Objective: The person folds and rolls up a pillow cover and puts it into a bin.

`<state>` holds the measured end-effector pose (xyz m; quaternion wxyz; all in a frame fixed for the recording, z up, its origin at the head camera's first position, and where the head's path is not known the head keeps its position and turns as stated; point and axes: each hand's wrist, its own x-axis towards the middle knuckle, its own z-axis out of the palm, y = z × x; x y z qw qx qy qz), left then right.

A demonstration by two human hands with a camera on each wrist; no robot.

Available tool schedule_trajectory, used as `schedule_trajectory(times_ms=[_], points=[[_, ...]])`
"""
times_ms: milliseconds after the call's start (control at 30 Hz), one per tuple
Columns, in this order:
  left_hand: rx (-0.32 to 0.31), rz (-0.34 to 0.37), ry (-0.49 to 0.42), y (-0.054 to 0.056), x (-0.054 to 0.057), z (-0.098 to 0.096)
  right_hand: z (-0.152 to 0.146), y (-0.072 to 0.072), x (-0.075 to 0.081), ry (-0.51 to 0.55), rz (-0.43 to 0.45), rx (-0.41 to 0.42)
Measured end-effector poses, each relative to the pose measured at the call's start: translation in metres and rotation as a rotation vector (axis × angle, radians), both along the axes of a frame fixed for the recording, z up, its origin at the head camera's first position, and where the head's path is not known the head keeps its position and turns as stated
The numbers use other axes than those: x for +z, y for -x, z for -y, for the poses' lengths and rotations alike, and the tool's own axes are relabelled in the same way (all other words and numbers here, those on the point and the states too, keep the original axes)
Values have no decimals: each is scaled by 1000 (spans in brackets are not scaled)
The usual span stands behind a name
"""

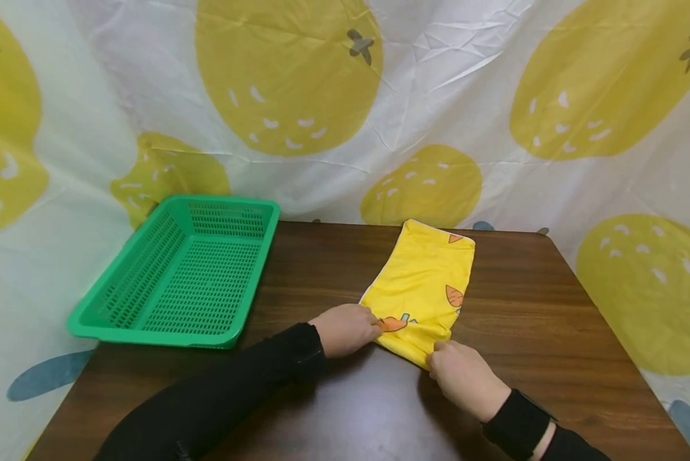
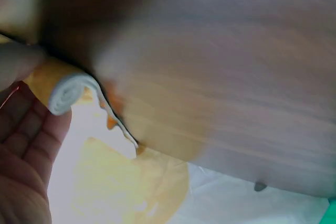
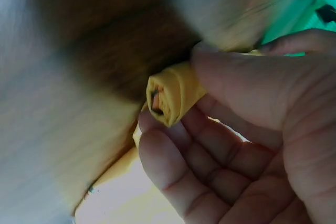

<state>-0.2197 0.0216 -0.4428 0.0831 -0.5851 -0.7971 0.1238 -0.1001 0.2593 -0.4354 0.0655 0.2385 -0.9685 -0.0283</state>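
A yellow cloth (image 1: 422, 275) with carrot prints and a white edge lies on the table, its near end rolled up. My left hand (image 1: 347, 330) grips the left end of the roll. In the left wrist view the cloth's roll (image 2: 68, 90) shows a pale spiral end between thumb and fingers. At the right end of the roll, my right hand (image 1: 462, 374) pinches the cloth. The right wrist view shows that yellow roll end (image 3: 170, 93) between thumb and curled fingers. Beyond the roll, the rest of the cloth stretches flat toward the back edge.
On the left of the brown wooden table (image 1: 523, 307) stands a green plastic basket (image 1: 258, 282) with slotted walls and nothing in it. A white curtain (image 1: 437, 83) printed with yellow fruit hangs behind the table and at both sides.
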Motion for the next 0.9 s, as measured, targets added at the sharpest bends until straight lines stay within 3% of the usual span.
schedule_trajectory(times_ms=[133, 233, 400, 467, 633, 700, 900], points=[[3, 95, -32, 3, 0, 8, 3, 1, -2, -48, -48, -2], [40, 226, -110, 10, -5, 12, 4, 1, -4, -77, -93, 11], [174, 517, -269, 26, -10, 11, 4, 2, -6, -54, -108, -6], [242, 590, -286, 32, -9, 9, 2, 3, -8, -8, -98, -36], [314, 670, -248, 47, -3, 1, 2, 7, -15, 90, -98, -107], [324, 692, -234, 53, -2, -3, 3, 6, -16, 85, -105, -122], [475, 711, -203, 58, -2, -17, 10, -3, -11, 48, -92, -127]])
